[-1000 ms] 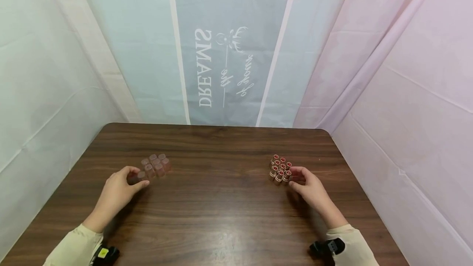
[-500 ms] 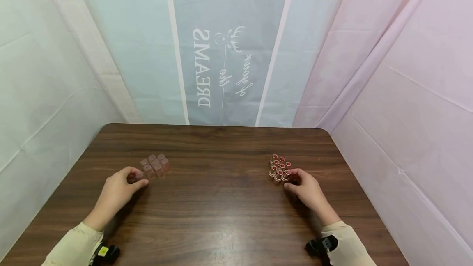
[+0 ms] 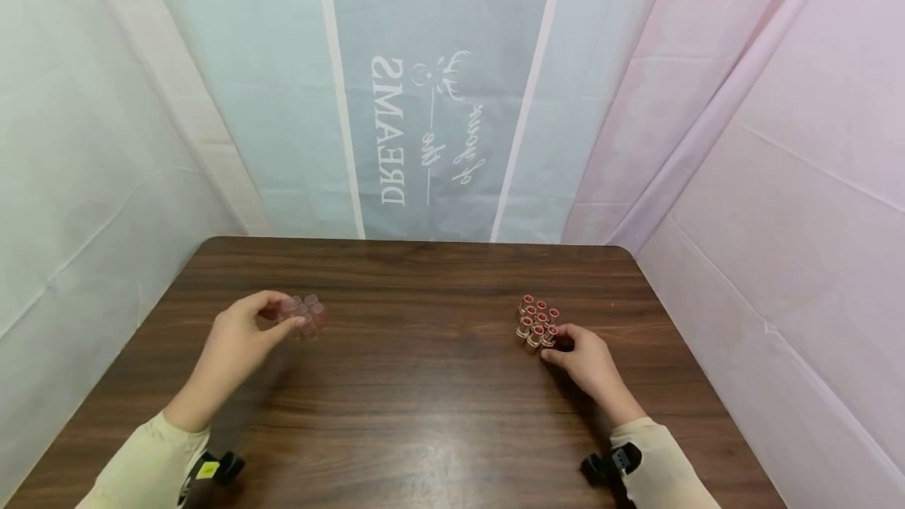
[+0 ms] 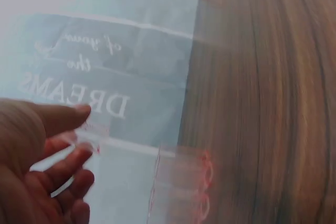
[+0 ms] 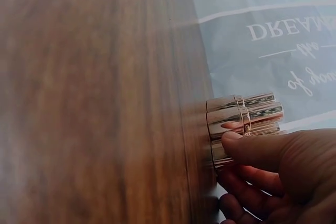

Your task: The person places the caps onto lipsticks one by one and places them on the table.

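My left hand (image 3: 243, 336), raised on the left, pinches a clear cap (image 4: 95, 129) between thumb and fingertips. Just beyond it several more clear caps (image 3: 311, 319) stand upright in a tight group, partly hidden by the fingers; the left wrist view shows two of them (image 4: 181, 182) with pinkish rims. On the right, my right hand (image 3: 587, 360) pinches a gold lipstick tube (image 3: 549, 335) at the front right of a cluster. Several other gold lipstick tubes (image 3: 529, 313) with red inside stand upright there. In the right wrist view the thumb (image 5: 236, 141) lies against a shiny tube.
Both groups stand on a dark wood-grain table (image 3: 424, 383). A pale blue cloth (image 3: 438, 14) with mirrored lettering hangs behind its back edge. White cloth walls (image 3: 778, 258) close in the sides. A black wrist camera (image 3: 601, 468) sits at each sleeve.
My left hand has picked up the nearest clear cap and moved up and to the right with it, over the cap group. The right hand has shifted slightly left and closed on a lipstick tube.
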Action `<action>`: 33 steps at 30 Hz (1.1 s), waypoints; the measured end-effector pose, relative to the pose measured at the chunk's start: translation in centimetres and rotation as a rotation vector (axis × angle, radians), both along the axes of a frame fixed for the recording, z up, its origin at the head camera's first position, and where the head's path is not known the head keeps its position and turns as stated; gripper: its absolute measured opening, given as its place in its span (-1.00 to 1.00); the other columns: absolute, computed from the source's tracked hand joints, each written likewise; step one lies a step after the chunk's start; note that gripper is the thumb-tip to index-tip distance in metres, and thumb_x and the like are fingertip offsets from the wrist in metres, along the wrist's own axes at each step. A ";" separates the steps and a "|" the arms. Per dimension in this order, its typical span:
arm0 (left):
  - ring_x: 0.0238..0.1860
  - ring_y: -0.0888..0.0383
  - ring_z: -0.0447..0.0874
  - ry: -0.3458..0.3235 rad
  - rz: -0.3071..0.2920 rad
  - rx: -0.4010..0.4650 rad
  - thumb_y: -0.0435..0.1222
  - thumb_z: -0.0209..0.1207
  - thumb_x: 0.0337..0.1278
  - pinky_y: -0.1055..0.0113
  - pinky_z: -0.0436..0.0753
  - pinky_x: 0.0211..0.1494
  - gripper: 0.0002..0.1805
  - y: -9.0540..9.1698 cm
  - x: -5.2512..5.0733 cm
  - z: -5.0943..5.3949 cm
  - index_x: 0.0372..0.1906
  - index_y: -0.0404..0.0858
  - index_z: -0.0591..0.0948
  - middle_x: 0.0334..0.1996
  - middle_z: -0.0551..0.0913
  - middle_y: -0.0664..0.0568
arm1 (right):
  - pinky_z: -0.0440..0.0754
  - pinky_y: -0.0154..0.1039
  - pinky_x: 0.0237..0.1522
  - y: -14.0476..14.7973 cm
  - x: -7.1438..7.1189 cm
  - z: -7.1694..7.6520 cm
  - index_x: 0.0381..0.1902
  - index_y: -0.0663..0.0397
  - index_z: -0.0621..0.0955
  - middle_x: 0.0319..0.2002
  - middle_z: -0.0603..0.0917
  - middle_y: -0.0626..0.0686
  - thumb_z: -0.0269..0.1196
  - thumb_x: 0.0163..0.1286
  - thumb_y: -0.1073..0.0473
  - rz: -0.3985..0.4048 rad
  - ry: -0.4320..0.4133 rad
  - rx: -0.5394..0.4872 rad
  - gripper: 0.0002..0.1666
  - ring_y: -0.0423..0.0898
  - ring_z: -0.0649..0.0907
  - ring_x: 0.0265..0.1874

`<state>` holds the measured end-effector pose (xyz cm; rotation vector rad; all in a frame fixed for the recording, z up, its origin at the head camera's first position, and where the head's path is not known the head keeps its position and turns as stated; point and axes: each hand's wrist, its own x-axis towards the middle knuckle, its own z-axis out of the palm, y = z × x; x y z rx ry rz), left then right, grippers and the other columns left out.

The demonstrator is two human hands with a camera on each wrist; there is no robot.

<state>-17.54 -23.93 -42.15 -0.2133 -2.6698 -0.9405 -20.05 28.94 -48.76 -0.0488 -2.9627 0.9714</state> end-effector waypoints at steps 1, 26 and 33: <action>-0.21 0.04 0.69 0.006 -0.021 0.006 -0.07 0.42 0.23 0.29 0.62 -0.23 -0.64 0.4 -0.1 0.0 0.00 -0.20 0.69 -0.19 0.73 0.00 | 0.58 0.12 0.08 0.0 -0.1 0.0 -0.01 0.15 0.68 -0.07 0.75 0.13 0.51 0.25 0.07 0.001 0.005 0.005 -0.57 0.10 0.68 -0.01; -0.27 0.11 0.56 -0.016 -0.191 0.117 -0.04 0.46 0.14 0.35 0.51 -0.22 -0.69 4.5 -0.9 -0.9 -0.09 -0.03 0.67 -0.27 0.70 0.20 | 0.58 -0.32 -0.30 -0.8 1.2 7.3 -0.17 0.07 0.66 -0.29 0.72 0.02 0.49 0.30 0.00 0.014 0.218 -0.160 -0.67 -0.11 0.63 -0.32; -0.35 0.15 0.49 0.010 -0.207 0.147 -0.08 0.49 0.11 0.35 0.46 -0.26 -0.69 4.9 -0.8 -1.5 -0.07 0.01 0.69 -0.27 0.69 0.22 | 0.64 -0.31 -0.30 -6.1 1.9 9.9 -0.14 0.08 0.70 -0.29 0.74 0.04 0.52 0.26 0.12 0.146 0.291 -0.337 -0.72 -0.05 0.69 -0.33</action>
